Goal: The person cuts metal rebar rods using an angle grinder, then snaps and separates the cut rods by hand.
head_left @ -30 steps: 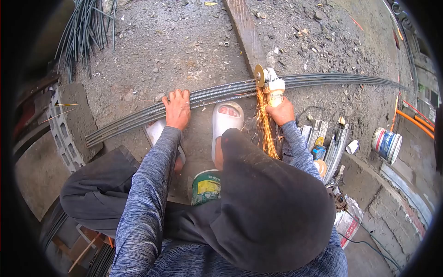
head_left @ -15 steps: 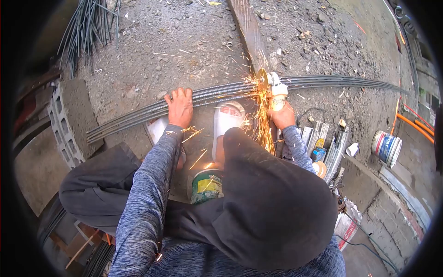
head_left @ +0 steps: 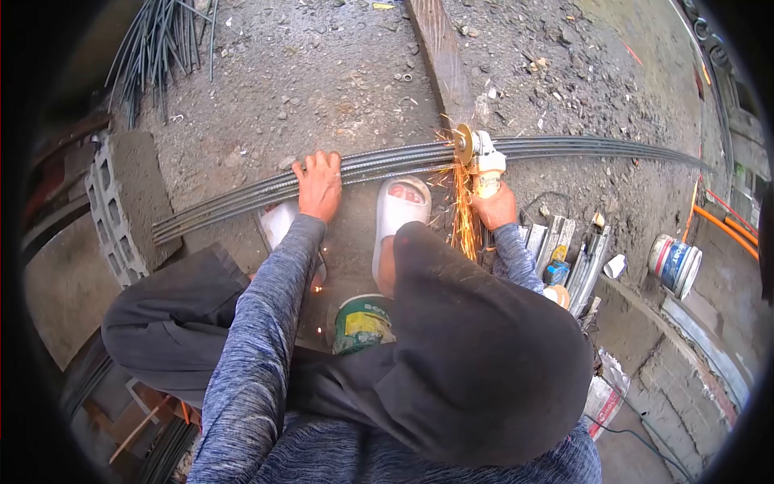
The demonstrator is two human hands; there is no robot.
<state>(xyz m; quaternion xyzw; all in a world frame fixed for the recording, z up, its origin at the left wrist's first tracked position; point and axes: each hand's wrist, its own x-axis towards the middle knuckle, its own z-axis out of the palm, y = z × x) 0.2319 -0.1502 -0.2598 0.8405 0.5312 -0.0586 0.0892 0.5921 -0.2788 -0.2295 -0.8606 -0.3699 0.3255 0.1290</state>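
Note:
A bundle of steel rebar rods (head_left: pixel 387 161) lies across the ground in front of me. My left hand (head_left: pixel 321 187) is closed over the rods, left of the middle. In my right hand (head_left: pixel 495 206) is a white angle grinder (head_left: pixel 488 165), gripped by its body. The grinder's cutting disc (head_left: pixel 463 143) stands upright at the rods, and sparks (head_left: pixel 463 211) spray from it down toward me. Where exactly the disc meets the metal is hidden by the disc and sparks. My sandalled foot (head_left: pixel 404 206) is close below the rods.
A hollow concrete block (head_left: pixel 133 198) sits at the rods' left end. A wooden plank (head_left: pixel 442 60) runs under the bundle. More cut rods (head_left: pixel 161 48) lie at upper left. A green bucket (head_left: pixel 363 323), metal channels (head_left: pixel 582 262) and a paint bucket (head_left: pixel 676 262) stand nearby.
The spark spray has become narrower, with fewer sparks flying toward my left arm and the green bucket. My hands stay in nearly the same places on the rods and grinder.

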